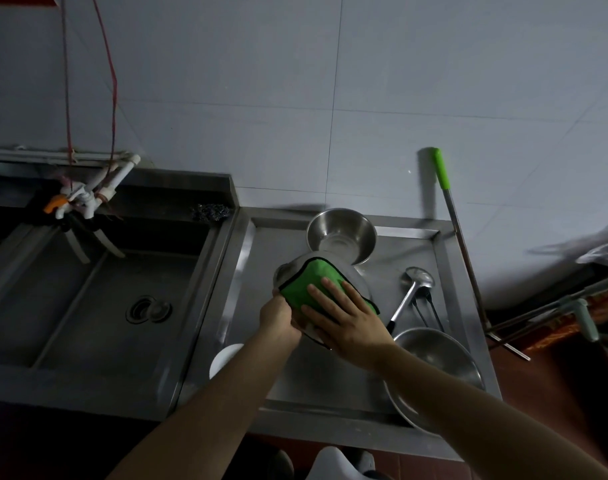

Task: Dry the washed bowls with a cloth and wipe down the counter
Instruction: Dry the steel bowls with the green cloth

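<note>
Head view: steadied tilted round steel bowl (356, 284) above steel bench (416, 247) with left hand (278, 315) gripping rim, right hand (344, 318) flat-fingered, pressing green cloth (309, 284) inside for drying.

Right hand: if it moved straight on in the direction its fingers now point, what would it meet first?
The right hand points up-left across the green cloth. Beyond the held bowl, probably the counter's raised edge, though depth is unclear.

surface: steel counter (288, 382), rimmed | far edge: upright steel bowl (341, 234) | right: ladle (411, 292), dark utensils (429, 308) beside it | near right: large steel bowl (434, 362) | near left: white dish (222, 358)
</note>
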Motion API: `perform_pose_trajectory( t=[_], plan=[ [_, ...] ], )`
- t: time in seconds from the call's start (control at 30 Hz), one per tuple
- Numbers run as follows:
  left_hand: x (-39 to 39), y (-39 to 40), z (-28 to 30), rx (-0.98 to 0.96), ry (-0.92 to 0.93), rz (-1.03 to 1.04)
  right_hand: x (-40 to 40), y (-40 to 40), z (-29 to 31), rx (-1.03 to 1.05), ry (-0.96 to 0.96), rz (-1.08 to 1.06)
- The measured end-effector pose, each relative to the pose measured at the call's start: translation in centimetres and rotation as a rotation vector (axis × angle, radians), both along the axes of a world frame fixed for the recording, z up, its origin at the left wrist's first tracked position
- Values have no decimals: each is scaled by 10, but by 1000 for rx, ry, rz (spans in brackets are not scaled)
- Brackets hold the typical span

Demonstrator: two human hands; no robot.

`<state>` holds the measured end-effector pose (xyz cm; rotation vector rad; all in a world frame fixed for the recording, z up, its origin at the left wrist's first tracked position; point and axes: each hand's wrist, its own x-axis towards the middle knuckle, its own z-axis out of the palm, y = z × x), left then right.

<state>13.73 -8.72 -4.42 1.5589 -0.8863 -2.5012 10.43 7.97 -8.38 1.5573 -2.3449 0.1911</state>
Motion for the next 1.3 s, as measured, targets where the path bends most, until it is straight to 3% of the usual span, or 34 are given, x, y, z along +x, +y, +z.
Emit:
perform_pose_trajectory(
  t=[0.23,0.4,0.57,0.7,0.83,1.17,1.3],
  plan=[
    [-9,-26,-1,-54,-83,-62,0,-5,6,181,-163,-27],
    [-4,-36,-1,-39,-204,-149,4,2,1,215,-102,33],
    [-5,-31,-9,23,-66,-60,11,-8,6,145,-66,1],
    [3,0,3,-39,46,-46,6,-18,3,-59,-123,-63],
    [15,16,-4,-67,100,-40,5,-14,-4,-75,-104,-64],
    [-11,-36,20,-105,-28,-155,21,-16,10,87,-77,-110],
    [-14,-29,23,-72,48,-133,20,-35,24,-43,-157,-200]
  ],
)
